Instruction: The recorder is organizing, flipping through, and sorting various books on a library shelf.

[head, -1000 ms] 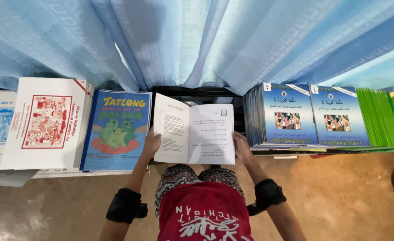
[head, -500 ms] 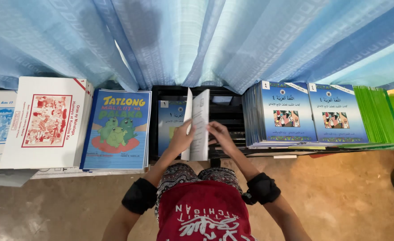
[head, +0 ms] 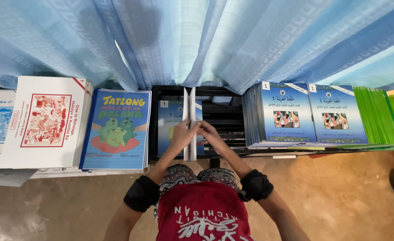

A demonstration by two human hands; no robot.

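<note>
Thin white booklet (head: pixel 189 122) held on edge, nearly closed, above the dark rack (head: pixel 223 118) between the book stacks.

Left hand (head: pixel 184 134) and right hand (head: pixel 209 132) both clasped on the booklet's lower part, one on each side. Judged light, limp and easily creased: best gripped near the spine, pages pinched together. Blue booklet (head: pixel 170 127) lying beneath; frog picture book (head: pixel 116 129) left, blue textbook stack (head: pixel 281 116) right.

A thin white booklet (head: pixel 189 122) stands nearly closed, edge-on, spine toward twelve o'clock, over the black rack (head: pixel 221 118).
</note>
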